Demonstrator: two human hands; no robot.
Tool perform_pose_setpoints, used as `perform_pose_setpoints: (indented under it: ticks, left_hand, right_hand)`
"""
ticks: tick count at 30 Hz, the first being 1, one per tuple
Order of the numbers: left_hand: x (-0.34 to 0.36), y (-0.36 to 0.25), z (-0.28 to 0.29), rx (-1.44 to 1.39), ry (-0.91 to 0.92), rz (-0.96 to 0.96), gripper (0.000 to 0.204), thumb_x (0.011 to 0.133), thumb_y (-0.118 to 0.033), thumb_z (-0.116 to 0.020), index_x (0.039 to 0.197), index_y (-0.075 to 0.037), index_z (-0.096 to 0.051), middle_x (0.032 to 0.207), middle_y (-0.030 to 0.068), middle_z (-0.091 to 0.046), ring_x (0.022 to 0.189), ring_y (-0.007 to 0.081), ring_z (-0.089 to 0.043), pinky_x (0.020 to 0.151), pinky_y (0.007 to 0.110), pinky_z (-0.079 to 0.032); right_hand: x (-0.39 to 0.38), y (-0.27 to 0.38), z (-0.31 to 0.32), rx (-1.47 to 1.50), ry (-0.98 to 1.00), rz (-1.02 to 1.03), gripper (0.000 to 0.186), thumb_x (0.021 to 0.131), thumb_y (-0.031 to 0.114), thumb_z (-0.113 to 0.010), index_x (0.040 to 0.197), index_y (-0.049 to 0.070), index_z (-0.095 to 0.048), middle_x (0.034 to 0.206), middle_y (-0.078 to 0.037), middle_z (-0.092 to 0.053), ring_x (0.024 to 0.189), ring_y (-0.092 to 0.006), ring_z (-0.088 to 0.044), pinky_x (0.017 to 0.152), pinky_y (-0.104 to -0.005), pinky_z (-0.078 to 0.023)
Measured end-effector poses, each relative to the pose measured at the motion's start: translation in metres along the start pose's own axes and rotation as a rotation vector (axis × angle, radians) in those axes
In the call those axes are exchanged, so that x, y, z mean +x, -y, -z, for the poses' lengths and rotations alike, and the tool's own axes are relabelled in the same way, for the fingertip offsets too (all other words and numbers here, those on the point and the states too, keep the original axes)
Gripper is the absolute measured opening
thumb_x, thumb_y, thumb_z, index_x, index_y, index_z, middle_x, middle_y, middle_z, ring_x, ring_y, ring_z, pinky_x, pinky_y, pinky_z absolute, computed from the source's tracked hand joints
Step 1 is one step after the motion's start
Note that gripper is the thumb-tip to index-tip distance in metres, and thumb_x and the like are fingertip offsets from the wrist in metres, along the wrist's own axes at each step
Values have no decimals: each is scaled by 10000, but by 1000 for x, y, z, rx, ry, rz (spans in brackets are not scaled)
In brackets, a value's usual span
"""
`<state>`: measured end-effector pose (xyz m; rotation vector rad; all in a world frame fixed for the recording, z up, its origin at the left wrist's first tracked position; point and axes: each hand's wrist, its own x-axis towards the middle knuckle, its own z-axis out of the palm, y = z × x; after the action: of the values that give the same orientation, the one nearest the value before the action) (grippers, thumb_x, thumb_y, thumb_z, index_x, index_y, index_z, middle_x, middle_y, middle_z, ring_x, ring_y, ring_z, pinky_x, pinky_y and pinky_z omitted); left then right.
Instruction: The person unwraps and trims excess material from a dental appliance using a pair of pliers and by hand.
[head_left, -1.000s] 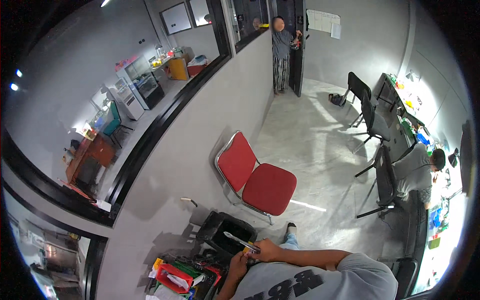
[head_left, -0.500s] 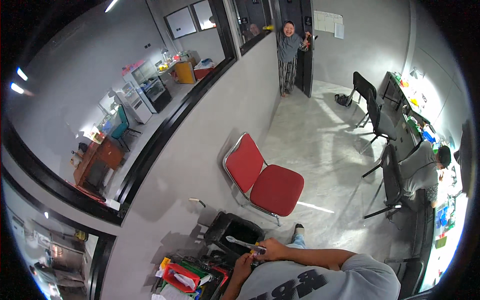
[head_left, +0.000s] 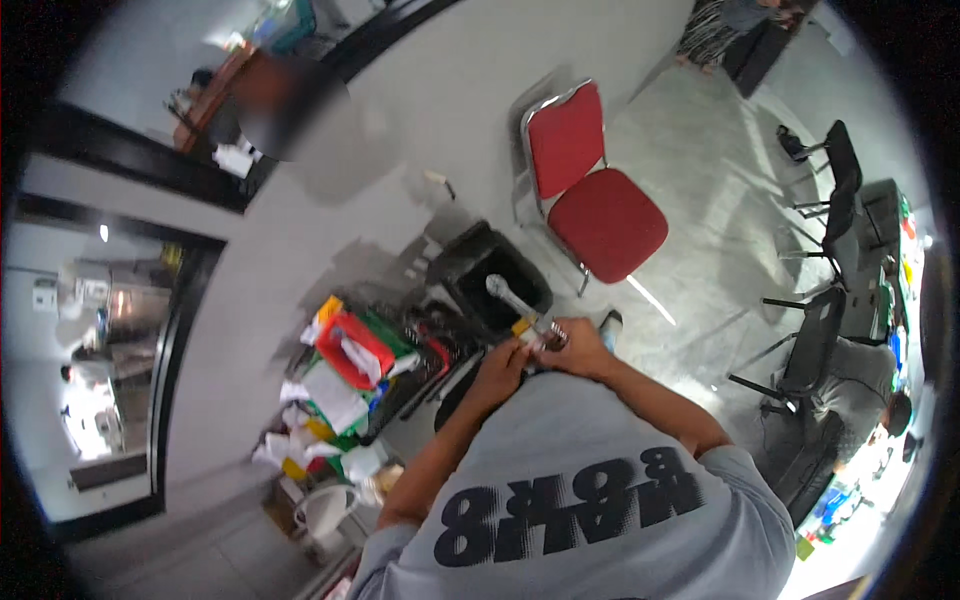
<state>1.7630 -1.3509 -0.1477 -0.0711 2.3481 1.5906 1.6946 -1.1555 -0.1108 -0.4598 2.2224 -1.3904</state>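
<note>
In front of my body both hands meet around a long silvery-grey tool (head_left: 513, 299) with a rounded head; its exact kind is unclear. My right hand (head_left: 582, 345) is closed around its lower end, where a ribbed, coil-like part shows. Close beside it, my left hand (head_left: 503, 368) has its fingers pinched near a small yellow piece (head_left: 522, 326). What those left fingers grip is too small to make out. The tool's head points away from me, over a black open bin (head_left: 465, 262).
A red chair (head_left: 605, 222) stands ahead. To the left are a red basket (head_left: 352, 350), papers and plastic bags. Black chairs (head_left: 818, 340) line the right side, where a seated person (head_left: 855, 385) leans toward a lit bench. Another person stands by the far door (head_left: 757, 65).
My view has tilted down and turned, so the chair and bin sit higher and farther right. The tool is now seen more from above, still between my hands.
</note>
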Motion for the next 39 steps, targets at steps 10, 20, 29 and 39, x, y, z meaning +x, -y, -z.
perform_pose_setpoints:
  ticks: [10,20,29,39]
  left_hand:
    - [-18,-33,1,-79,-24,49,237,1020,-177,-475,981,24,-596,876,148,-636,796,248,-607,762,361,-471]
    - [-15,-17,0,-135,-128,19,244,1034,-191,-455,991,5,-594,876,114,-639,812,213,-595,750,345,-456]
    - [-7,-19,34,-1180,-210,230,345,1022,-268,-457,1212,0,-562,1180,188,-645,1099,312,-650,912,486,-567]
    - [0,-24,64,-1196,-279,29,361,1053,-252,-390,1274,-5,-533,1246,171,-617,1119,344,-633,889,534,-550]
  right_hand:
    - [-4,19,6,105,84,-84,343,735,269,-821,863,-8,-663,690,-64,-638,633,-108,-560,599,-300,-469]
    - [2,16,7,-25,12,-34,345,765,245,-819,893,-20,-639,657,-49,-601,604,-120,-575,562,-300,-464]
    - [-3,47,65,802,245,-246,504,909,48,-603,1402,-5,-507,827,-88,-627,665,-177,-626,579,-325,-558]
    - [-17,77,78,694,413,-289,482,952,175,-597,1421,85,-530,1052,-127,-690,940,-253,-691,819,-372,-565]
